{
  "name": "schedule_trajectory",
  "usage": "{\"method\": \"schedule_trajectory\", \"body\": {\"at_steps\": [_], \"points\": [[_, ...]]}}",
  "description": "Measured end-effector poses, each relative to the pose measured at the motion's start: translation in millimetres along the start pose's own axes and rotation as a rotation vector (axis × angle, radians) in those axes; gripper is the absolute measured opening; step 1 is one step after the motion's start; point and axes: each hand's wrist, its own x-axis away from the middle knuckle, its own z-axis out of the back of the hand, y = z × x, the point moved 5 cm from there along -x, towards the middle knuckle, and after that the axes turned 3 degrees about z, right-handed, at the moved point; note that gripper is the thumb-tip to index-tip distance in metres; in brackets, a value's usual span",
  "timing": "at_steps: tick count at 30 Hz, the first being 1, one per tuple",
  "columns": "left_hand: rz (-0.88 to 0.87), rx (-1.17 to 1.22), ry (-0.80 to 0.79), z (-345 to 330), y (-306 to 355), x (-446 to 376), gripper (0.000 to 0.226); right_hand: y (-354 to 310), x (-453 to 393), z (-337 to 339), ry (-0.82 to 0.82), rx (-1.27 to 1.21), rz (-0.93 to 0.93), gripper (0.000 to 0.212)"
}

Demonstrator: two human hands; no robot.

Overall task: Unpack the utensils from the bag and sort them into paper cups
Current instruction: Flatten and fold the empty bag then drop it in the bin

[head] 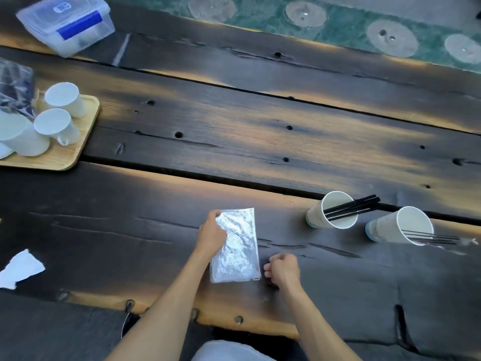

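Left hand (pixel 212 234) pinching far-left corner of clear plastic bag (pixel 238 247) flat on dark wooden table (pixel 234 131), right hand (pixel 282 268) just right of bag, fingers curled, holding nothing visible, two paper cups (pixel 334 211) with black utensils far right.

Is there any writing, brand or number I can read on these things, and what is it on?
No text can be read.
Plastic box: a white logo on the lid, a blue label on its side, both blurred.
Two paper cups: faint print near their bases, too small to read.
Bag: no print visible.

Shiny clear bag (pixel 238 246) lies flat. 2 paper cups (pixel 331 213) w/ black sticks (pixel 351 207) stand to its right.
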Motion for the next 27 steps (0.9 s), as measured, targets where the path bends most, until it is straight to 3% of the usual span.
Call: {"method": "schedule_trajectory", "body": {"at_steps": [3,6,11,15,17,19,22,25,27], "points": [[-0.024,0.048,-0.019,0.2,-2.4,1.5,0.056,-10.4,4.5,2.5,0.098,0.046,0.174,0.015],[-0.028,0.100,-0.032,1.8,-5.9,2.2,0.057,-31.2,5.6,-17.1,0.005,0.080,0.269,0.011],[0.024,0.238,-0.033,4.0,-14.9,-0.1,0.062,-53.4,-3.2,-36.1,-0.117,0.055,0.192,0.048],[0.060,0.376,-0.033,7.7,-26.2,1.3,0.059,-61.1,0.6,-35.5,-0.218,0.009,0.173,0.028],[0.058,0.407,-0.005,14.9,-27.7,8.3,0.054,-70.8,7.4,-30.5,-0.249,0.016,0.264,0.017],[0.014,0.387,0.136,33.6,-25.7,19.2,0.050,-86.4,16.7,-24.1,-0.299,0.098,0.405,0.017],[-0.246,0.219,0.299,69.6,-9.7,45.0,0.056,-112.1,37.9,-18.8,-0.382,0.389,0.640,0.021],[-0.357,0.137,0.110,85.4,5.5,72.2,0.048,-130.0,66.3,-24.1,-0.484,0.595,0.820,0.018],[-0.322,0.216,0.067,93.1,4.0,86.7,0.016,-137.7,82.7,-28.7,-0.536,0.688,0.918,0.020]]}}
